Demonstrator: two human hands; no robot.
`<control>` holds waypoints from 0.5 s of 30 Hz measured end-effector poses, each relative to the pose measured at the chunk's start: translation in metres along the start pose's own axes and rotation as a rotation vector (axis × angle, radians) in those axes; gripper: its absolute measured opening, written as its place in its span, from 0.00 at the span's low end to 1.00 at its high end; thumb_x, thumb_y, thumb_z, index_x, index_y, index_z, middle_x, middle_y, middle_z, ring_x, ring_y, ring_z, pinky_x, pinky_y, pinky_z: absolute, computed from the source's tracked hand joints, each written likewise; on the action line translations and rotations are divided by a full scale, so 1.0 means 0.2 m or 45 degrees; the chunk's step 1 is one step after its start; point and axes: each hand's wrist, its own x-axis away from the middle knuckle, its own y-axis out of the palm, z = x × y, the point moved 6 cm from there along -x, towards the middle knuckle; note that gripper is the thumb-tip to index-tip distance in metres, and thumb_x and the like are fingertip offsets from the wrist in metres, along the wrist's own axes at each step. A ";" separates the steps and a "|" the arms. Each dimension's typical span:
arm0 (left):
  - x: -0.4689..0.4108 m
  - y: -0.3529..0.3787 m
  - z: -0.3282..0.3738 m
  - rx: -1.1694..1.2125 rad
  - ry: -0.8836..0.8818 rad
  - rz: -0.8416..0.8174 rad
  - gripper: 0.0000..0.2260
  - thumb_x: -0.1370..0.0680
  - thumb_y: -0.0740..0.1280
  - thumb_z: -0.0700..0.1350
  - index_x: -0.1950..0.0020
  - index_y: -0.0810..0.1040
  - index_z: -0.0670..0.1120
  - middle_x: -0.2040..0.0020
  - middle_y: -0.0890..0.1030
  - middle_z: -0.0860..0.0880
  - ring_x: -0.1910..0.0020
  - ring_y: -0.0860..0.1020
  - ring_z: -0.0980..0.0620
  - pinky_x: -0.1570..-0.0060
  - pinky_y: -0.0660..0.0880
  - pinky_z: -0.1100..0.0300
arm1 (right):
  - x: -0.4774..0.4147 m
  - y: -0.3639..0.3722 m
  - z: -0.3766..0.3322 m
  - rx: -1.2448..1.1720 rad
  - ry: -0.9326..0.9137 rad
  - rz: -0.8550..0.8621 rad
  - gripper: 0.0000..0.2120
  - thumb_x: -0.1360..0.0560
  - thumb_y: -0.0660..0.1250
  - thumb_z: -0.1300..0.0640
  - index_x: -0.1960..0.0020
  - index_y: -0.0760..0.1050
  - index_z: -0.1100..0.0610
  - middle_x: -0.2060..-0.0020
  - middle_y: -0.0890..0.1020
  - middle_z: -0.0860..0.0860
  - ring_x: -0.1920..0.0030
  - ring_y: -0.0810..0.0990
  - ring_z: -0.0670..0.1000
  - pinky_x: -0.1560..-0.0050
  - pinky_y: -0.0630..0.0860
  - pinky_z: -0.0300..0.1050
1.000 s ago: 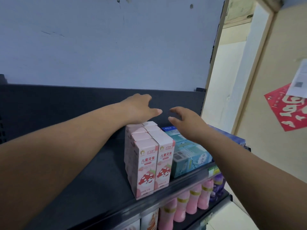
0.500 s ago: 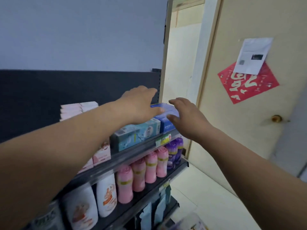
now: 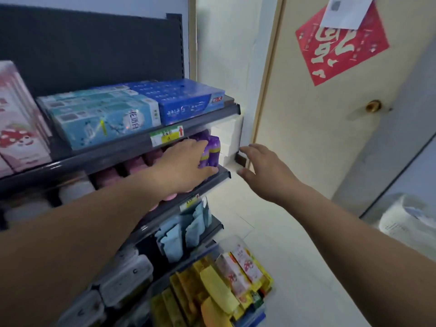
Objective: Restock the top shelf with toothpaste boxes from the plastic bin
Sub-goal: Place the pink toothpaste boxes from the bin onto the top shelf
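Head view: blue toothpaste boxes (image 3: 186, 100), print blurred; red-arrow price tag (image 3: 167, 136).

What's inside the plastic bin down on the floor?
The plastic bin holds yellow boxes with two pink-and-white boxes lying on them. Whatever sits beneath that top layer is covered, and blur hides the print.
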 end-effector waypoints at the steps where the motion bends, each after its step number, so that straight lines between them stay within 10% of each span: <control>1: -0.01 0.07 0.01 0.015 -0.020 -0.033 0.26 0.25 0.65 0.60 0.35 0.70 0.45 0.39 0.73 0.45 0.39 0.71 0.44 0.41 0.69 0.50 | 0.02 0.04 0.05 -0.015 0.012 -0.030 0.27 0.21 0.62 0.48 0.25 0.62 0.52 0.26 0.64 0.52 0.28 0.64 0.55 0.31 0.63 0.49; 11: -0.10 0.76 0.07 0.153 -0.169 -0.440 0.34 0.23 0.62 0.61 0.22 0.55 0.46 0.24 0.60 0.43 0.27 0.61 0.45 0.30 0.61 0.50 | 0.18 0.54 0.49 -0.201 0.267 -0.334 0.26 0.20 0.61 0.48 0.25 0.60 0.51 0.26 0.63 0.50 0.29 0.65 0.53 0.32 0.64 0.47; 15: -0.15 1.12 -0.01 0.353 -0.319 -0.618 0.33 0.24 0.63 0.62 0.24 0.59 0.47 0.28 0.67 0.46 0.38 0.70 0.48 0.42 0.66 0.58 | 0.24 0.83 0.66 -0.270 0.437 -0.465 0.26 0.20 0.60 0.46 0.25 0.59 0.51 0.26 0.63 0.51 0.29 0.67 0.53 0.33 0.65 0.48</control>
